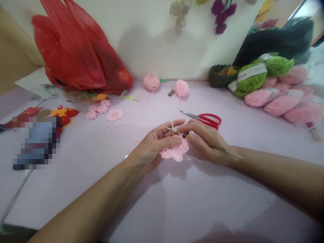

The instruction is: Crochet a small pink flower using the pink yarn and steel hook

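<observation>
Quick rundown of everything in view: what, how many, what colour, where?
crocheted flower: 1, pink, in left hand
crochet hook: 1, silver, in right hand
scissors: 1 pair, red handles, beyond right hand
yarn balls: 2, pink, back by the wall
pink yarn skeins: several, far right
green yarn skeins: 2, behind the pink skeins
small crocheted flowers: about 4, pink, left of hands
yarn strand: 1, pale pink, left of hands
plastic bag: 1, red, back left
left hand: 1, centre
right hand: 1, centre right
</observation>
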`<state>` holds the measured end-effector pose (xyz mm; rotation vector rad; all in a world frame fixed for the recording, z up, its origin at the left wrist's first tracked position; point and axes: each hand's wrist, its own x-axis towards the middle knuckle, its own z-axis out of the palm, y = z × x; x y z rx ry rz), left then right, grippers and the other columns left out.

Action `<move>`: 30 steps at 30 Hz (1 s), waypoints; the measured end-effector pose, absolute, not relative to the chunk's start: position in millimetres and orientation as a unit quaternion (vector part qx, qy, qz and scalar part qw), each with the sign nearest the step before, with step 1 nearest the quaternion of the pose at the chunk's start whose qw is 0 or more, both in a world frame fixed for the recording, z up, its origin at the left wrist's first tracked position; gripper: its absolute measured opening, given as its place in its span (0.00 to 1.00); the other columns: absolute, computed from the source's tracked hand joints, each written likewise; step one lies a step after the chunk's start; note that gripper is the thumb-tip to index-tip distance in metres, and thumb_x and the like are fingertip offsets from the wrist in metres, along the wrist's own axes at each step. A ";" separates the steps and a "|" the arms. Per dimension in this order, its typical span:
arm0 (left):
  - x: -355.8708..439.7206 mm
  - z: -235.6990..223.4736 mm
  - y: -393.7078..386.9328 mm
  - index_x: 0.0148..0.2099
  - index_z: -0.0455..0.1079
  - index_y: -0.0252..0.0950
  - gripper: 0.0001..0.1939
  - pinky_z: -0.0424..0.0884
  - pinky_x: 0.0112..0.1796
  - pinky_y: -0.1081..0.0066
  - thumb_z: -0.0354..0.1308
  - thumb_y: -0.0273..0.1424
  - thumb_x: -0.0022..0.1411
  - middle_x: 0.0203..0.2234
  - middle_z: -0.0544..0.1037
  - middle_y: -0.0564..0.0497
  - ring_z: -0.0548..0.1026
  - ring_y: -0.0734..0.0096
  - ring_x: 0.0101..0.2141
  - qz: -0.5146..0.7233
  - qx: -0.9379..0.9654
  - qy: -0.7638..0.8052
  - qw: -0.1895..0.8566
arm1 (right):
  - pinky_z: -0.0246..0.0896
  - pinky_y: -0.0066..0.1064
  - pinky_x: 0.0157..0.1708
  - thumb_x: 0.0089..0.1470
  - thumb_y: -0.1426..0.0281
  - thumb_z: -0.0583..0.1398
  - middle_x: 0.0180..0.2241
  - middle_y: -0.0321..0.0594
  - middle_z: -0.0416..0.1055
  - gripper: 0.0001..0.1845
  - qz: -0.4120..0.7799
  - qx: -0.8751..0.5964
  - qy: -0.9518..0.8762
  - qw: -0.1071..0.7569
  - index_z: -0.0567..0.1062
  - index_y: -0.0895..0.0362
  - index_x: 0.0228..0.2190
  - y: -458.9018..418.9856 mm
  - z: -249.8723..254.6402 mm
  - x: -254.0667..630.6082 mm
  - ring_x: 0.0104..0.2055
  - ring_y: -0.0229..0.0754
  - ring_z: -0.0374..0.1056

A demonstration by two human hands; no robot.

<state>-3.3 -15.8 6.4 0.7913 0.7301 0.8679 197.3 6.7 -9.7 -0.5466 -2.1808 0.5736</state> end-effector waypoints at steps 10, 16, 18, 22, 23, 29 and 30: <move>-9.1 9.0 -14.3 0.57 0.72 0.40 0.25 0.69 0.34 0.75 0.69 0.28 0.57 0.36 0.79 0.50 0.75 0.75 0.33 0.388 0.439 0.357 0.727 | 0.68 0.34 0.49 0.68 0.66 0.50 0.45 0.39 0.75 0.15 0.357 -0.262 -0.823 0.355 0.73 0.52 0.49 5.2 -0.2 199.8 0.47 0.40 0.71; -15.7 14.6 -11.9 0.56 0.72 0.40 0.26 0.67 0.31 0.76 0.70 0.28 0.55 0.32 0.77 0.54 0.74 0.77 0.30 0.388 0.463 0.371 0.706 | 0.68 0.32 0.46 0.68 0.65 0.51 0.41 0.38 0.76 0.16 0.358 -0.301 -0.807 0.360 0.76 0.53 0.48 7.0 -0.2 201.2 0.44 0.39 0.72; -16.1 15.5 -11.5 0.56 0.72 0.40 0.26 0.67 0.31 0.76 0.70 0.28 0.55 0.33 0.76 0.54 0.73 0.77 0.29 0.391 0.462 0.370 0.705 | 0.68 0.31 0.46 0.68 0.66 0.52 0.41 0.38 0.76 0.16 0.359 -0.291 -0.808 0.365 0.76 0.54 0.47 8.0 -0.3 200.8 0.44 0.39 0.72; -14.2 15.5 -11.9 0.56 0.73 0.38 0.22 0.68 0.32 0.75 0.67 0.29 0.58 0.31 0.75 0.53 0.74 0.75 0.32 0.395 0.449 0.386 0.703 | 0.68 0.32 0.46 0.68 0.65 0.51 0.41 0.39 0.76 0.16 0.350 -0.285 -0.814 0.366 0.76 0.54 0.48 8.4 -0.7 201.1 0.45 0.39 0.72; -13.8 15.2 -11.9 0.55 0.73 0.37 0.21 0.68 0.32 0.75 0.67 0.30 0.59 0.31 0.75 0.53 0.74 0.75 0.32 0.395 0.448 0.393 0.699 | 0.68 0.32 0.45 0.68 0.64 0.51 0.42 0.39 0.76 0.16 0.346 -0.287 -0.816 0.363 0.76 0.54 0.49 8.3 -0.8 201.4 0.45 0.39 0.72; -13.6 14.1 -11.6 0.56 0.73 0.38 0.23 0.64 0.29 0.77 0.67 0.28 0.58 0.29 0.74 0.55 0.71 0.78 0.29 0.402 0.474 0.392 0.679 | 0.69 0.32 0.46 0.68 0.65 0.51 0.43 0.38 0.77 0.16 0.348 -0.279 -0.818 0.365 0.76 0.52 0.49 8.0 -1.5 202.3 0.45 0.39 0.72; -13.7 14.2 -11.6 0.55 0.73 0.38 0.23 0.64 0.29 0.77 0.67 0.28 0.57 0.29 0.74 0.55 0.71 0.78 0.29 0.404 0.478 0.391 0.675 | 0.68 0.32 0.47 0.68 0.65 0.51 0.43 0.38 0.77 0.16 0.348 -0.278 -0.817 0.365 0.76 0.52 0.49 8.1 -1.7 202.3 0.45 0.39 0.72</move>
